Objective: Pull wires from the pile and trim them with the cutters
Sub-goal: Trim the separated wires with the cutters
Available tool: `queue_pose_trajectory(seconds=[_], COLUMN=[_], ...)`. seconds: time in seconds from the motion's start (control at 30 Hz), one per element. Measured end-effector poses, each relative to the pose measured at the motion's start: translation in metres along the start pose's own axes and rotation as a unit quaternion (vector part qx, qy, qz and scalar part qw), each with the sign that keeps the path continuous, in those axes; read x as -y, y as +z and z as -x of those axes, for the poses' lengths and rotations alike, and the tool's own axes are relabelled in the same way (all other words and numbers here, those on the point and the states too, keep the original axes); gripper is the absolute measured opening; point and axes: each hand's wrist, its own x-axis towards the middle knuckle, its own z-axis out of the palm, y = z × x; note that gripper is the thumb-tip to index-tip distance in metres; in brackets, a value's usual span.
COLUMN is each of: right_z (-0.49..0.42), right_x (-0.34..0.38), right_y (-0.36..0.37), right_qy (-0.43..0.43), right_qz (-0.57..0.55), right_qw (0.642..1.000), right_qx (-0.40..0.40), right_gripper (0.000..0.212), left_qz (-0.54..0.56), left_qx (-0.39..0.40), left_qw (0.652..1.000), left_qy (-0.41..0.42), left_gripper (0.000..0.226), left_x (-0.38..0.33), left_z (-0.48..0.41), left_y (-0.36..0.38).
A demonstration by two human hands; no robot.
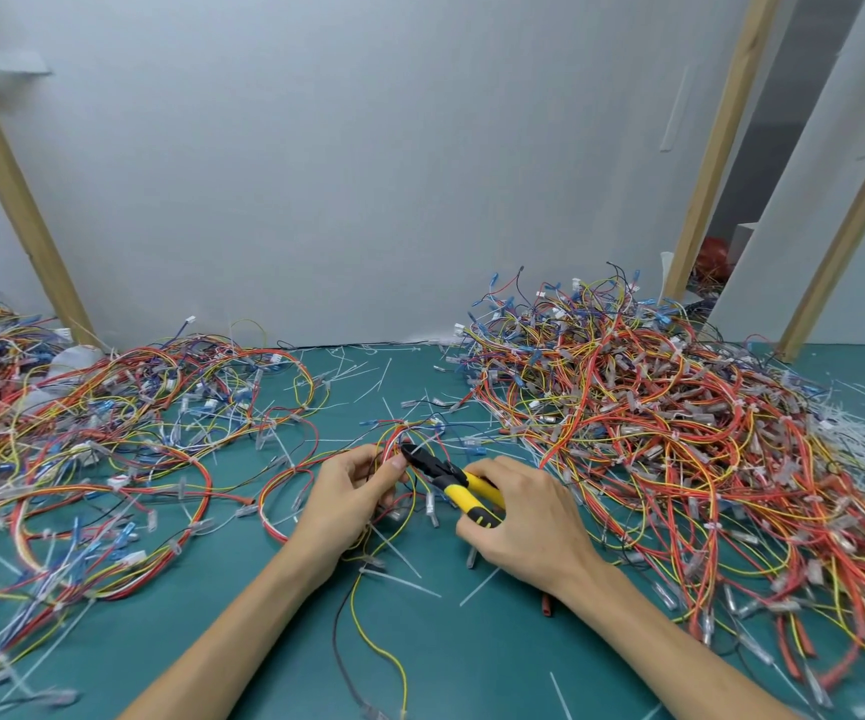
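My left hand (pixel 352 491) grips a small bundle of red, yellow and black wires (pixel 404 439) just above the green mat. My right hand (pixel 518 517) holds the yellow-handled cutters (pixel 451 478). Their black jaws point up and left into the bundle, right by my left thumb. Whether the jaws bite a wire I cannot tell. A tall pile of tangled wires (pixel 653 407) lies to the right, and a flatter spread of wires (pixel 108 418) lies to the left.
The green mat (pixel 472 657) carries scattered white cable ties (pixel 399 579) and loose wire ends near my forearms. A white wall stands behind the mat. Wooden posts (pixel 19 200) rise at the left and at the right (pixel 711 158).
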Motion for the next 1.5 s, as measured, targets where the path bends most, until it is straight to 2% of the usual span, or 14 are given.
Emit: queue_pose_trajectory(seconds=[1.07,1.17,1.3,1.37,1.5], right_z=[0.000,-0.002,-0.003,-0.004,-0.005], right_x=[-0.004,-0.006,-0.008,-0.010,-0.010], right_y=[0.001,-0.001,-0.001,0.000,0.000], right_qy=[-0.012,-0.002,-0.002,-0.020,-0.022], right_qz=[0.005,0.005,-0.035,-0.049,-0.090], right_qw=[1.000,1.000,0.999,0.998,0.996], right_qx=[0.001,-0.021,-0.031,-0.031,0.016], right_gripper=[0.035,0.037,0.034,0.029,0.032], left_qz=[-0.001,-0.001,0.009,-0.009,-0.039], left_qx=[0.012,0.022,0.030,0.029,0.001], left_qw=[1.000,1.000,0.999,0.999,0.999], left_qy=[0.007,0.010,0.010,0.012,0.022], left_gripper=[0.018,0.017,0.015,0.022,0.028], left_x=[-0.004,-0.004,-0.003,-0.002,-0.002], left_z=[0.000,0.000,0.000,-0.001,-0.001], left_y=[0.001,0.000,-0.001,-0.001,0.002])
